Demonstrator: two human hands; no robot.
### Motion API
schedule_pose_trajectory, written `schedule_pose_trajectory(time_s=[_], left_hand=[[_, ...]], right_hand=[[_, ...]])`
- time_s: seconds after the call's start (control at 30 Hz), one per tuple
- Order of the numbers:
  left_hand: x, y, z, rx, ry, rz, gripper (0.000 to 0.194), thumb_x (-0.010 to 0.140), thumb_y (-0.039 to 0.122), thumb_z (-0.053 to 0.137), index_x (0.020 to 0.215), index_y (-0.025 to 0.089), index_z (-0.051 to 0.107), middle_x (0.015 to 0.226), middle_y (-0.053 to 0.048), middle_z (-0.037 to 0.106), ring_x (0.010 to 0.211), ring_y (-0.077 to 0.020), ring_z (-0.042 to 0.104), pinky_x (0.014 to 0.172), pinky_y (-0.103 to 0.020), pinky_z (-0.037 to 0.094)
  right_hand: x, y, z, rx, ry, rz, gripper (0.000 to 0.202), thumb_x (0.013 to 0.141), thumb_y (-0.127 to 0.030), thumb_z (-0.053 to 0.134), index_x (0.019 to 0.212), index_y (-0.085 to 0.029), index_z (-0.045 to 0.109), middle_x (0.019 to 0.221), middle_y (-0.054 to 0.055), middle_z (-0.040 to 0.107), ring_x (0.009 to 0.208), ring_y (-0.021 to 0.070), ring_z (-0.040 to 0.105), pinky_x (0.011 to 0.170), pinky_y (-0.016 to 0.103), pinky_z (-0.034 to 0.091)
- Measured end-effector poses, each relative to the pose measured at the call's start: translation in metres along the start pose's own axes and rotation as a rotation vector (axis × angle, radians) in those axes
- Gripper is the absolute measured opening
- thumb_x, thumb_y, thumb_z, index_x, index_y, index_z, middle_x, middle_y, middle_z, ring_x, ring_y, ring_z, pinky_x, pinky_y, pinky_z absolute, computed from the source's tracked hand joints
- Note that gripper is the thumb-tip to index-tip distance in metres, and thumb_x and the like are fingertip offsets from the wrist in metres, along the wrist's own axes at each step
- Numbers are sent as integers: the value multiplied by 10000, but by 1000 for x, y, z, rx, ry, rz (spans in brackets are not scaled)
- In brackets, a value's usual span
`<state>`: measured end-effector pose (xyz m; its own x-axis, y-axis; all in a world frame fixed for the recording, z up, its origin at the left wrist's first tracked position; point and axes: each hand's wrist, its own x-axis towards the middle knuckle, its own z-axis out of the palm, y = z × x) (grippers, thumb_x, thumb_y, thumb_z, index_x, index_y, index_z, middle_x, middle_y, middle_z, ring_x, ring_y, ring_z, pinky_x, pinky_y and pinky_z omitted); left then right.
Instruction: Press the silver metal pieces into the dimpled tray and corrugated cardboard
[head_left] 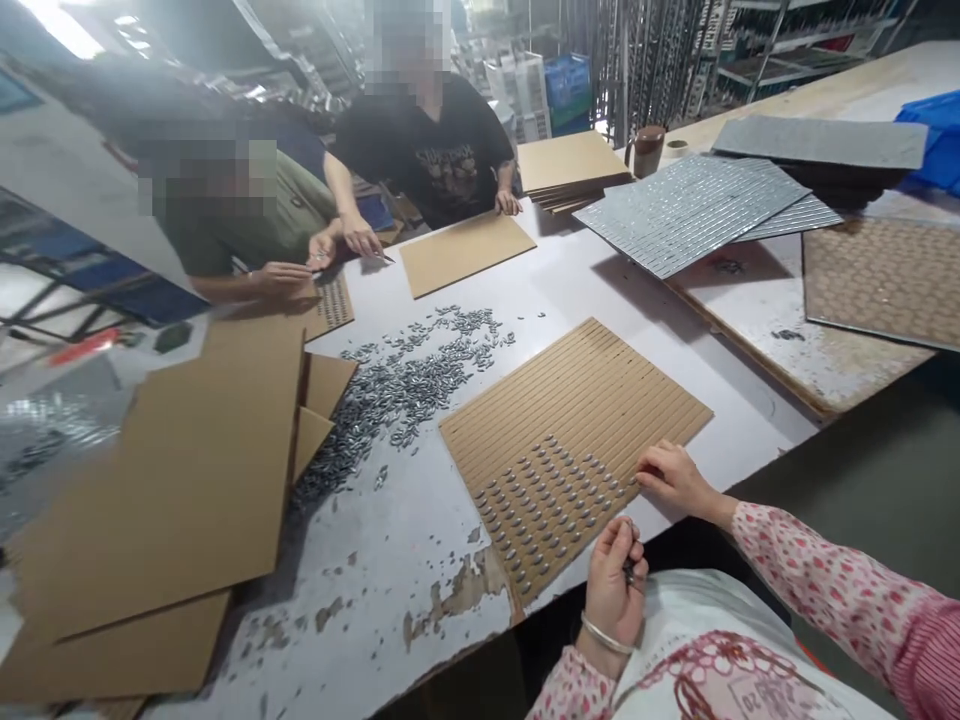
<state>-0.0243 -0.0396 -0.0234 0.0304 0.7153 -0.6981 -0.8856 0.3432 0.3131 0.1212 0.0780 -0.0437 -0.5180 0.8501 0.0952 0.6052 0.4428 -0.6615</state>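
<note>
A brown grooved board (570, 400) lies on the white table, with rows of small silvery oval pieces (536, 505) set on its near left part. Over the board's near right edge is my right hand (671, 478), its thumb and fingers pinched together; whatever is between the tips is too small to make out. My left hand (619, 575), with a bangle on the wrist, is curled around several small dark metallic pieces (628, 568) just off the board's near edge. A large pile of loose pieces (405, 390) spreads over the table left of the board.
Large brown boards (187, 470) are stacked at the left. Across the table (360, 590), two people work at smaller boards. Silvery ribbed sheets (690, 210) overhang a second surface at the right, near a patterned panel (877, 280). A brown mug (646, 150) stands behind.
</note>
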Motion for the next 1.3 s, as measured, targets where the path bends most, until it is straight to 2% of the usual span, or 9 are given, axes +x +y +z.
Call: schedule_pose_trajectory(time_s=[0.07, 0.23, 0.37, 0.5, 0.6, 0.7, 0.8, 1.03, 1.3], left_hand=[[0, 1, -1, -22, 24, 9, 336, 573, 226, 806, 796, 135, 572, 705, 9, 542, 498, -11, 420, 396, -102, 305], [0, 2, -2, -67, 19, 21, 348, 545, 238, 822, 748, 142, 557, 628, 38, 503, 468, -7, 396, 376, -94, 285], [-1, 3, 1, -25, 16, 50, 301, 581, 252, 800, 744, 130, 580, 617, 30, 511, 468, -13, 412, 374, -103, 293], [-2, 5, 3, 35, -2, 14, 274, 686, 244, 717, 904, 109, 621, 774, -50, 601, 581, -59, 524, 456, -138, 405], [-3, 7, 2, 46, 12, -54, 248, 708, 185, 688, 934, 121, 608, 748, -39, 594, 533, -41, 496, 430, -120, 379], [-3, 8, 2, 30, -7, -101, 165, 712, 170, 687, 835, 124, 588, 684, -1, 551, 457, -6, 409, 362, -89, 278], [-3, 9, 2, 38, -30, -143, 181, 711, 199, 698, 829, 120, 587, 659, 16, 520, 437, 3, 361, 343, -88, 240], [-8, 9, 5, 101, -85, -121, 346, 705, 206, 701, 1022, 125, 588, 725, -10, 540, 504, -18, 403, 401, -110, 301], [-6, 7, 5, 102, -86, -134, 224, 684, 188, 718, 855, 137, 582, 761, -24, 571, 503, -16, 387, 406, -112, 297]], right_hand=[[-3, -11, 1, 191, -35, 27, 276, 875, -405, 479, 808, -166, 600, 763, 46, 595, 754, 161, 501, 709, 302, 356], [-15, -45, 3, 651, -289, 67, 276, 828, -421, 560, 867, -157, 626, 787, 29, 574, 704, 124, 509, 638, 245, 398], [-22, -54, 9, 800, -276, 168, 269, 798, -414, 604, 812, -146, 593, 729, 16, 572, 660, 112, 510, 606, 234, 396], [-18, -45, 5, 901, -195, 246, 255, 834, -408, 548, 828, -154, 539, 757, 24, 597, 694, 124, 542, 641, 246, 419], [-9, -29, -6, 791, -81, 240, 225, 838, -383, 537, 834, -157, 536, 761, 17, 579, 705, 121, 525, 653, 245, 411], [-2, -11, -19, 555, -67, 186, 158, 835, -300, 529, 846, -152, 585, 762, 21, 579, 705, 122, 517, 647, 243, 398], [0, 1, -25, 334, -63, 102, 104, 817, -213, 542, 834, -151, 624, 781, 29, 593, 732, 124, 524, 679, 245, 399], [5, 3, -23, 53, -73, 22, 28, 801, -171, 591, 790, -156, 611, 751, 23, 601, 747, 132, 506, 717, 255, 388], [16, 4, -23, -118, -116, -40, 48, 822, -183, 571, 800, -160, 606, 788, 37, 592, 774, 157, 474, 730, 278, 368]])
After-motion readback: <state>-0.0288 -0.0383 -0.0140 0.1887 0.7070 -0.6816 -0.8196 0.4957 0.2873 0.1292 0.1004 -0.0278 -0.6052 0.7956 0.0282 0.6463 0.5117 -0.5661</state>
